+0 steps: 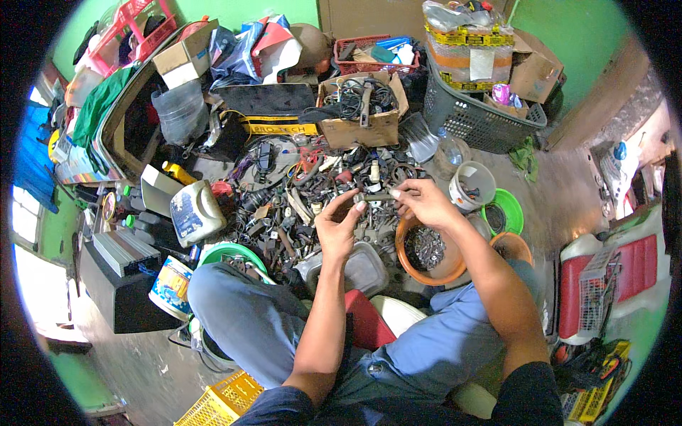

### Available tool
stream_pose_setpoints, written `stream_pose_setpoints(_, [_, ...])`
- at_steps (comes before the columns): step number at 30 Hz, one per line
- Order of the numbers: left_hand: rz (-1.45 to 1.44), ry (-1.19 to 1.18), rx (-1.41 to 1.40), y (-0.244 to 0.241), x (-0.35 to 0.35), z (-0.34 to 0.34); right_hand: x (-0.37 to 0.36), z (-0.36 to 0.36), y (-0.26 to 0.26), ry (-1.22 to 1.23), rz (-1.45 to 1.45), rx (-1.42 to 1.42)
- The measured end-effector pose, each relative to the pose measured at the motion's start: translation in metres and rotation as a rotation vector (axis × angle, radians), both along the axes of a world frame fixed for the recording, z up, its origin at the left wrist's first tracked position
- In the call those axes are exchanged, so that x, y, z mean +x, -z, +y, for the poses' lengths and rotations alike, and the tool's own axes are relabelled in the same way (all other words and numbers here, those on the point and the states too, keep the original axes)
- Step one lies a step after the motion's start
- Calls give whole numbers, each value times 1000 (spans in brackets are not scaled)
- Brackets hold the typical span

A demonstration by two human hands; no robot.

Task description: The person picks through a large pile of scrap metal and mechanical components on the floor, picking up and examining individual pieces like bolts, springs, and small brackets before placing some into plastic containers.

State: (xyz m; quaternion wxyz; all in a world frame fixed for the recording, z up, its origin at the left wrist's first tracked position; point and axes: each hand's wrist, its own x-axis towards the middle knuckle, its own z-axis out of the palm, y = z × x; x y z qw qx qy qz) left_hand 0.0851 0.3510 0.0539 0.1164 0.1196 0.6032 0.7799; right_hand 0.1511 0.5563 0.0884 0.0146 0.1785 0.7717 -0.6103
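Observation:
A dark metal bolt (pixel 378 197) is stretched level between my two hands, above a heap of mixed metal and plastic parts (pixel 287 213). Thumb and forefinger of my left hand (pixel 337 231) pinch its thicker left end. At the other end, the fingertips of my right hand (pixel 426 199) grip it. Beneath my right forearm stands an orange bowl (pixel 403 261) with many small metal pieces (pixel 424 248) in it. A clear plastic tub (pixel 367 269) lies below my left hand, partly hidden by my wrist.
Right of the heap stand a white bucket (pixel 461 183) and a green basin (pixel 517 210). A white jug (pixel 200 213) and a green tub (pixel 250 250) are on the left. Behind sit a cardboard box of cables (pixel 362 133) and a dark grey basket (pixel 474 117).

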Motion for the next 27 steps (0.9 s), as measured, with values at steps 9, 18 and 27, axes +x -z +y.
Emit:
stream_pose_setpoints(9, [46, 63, -29, -5, 10, 9, 25, -3, -13, -280, 160, 323])
stream_pose_setpoints(18, [96, 140, -27, -8, 19, 16, 27, -15, -20, -178, 361, 507])
stream_pose_setpoints(27, [25, 76, -21, -1, 12, 17, 25, -19, -26, 12, 382, 473])
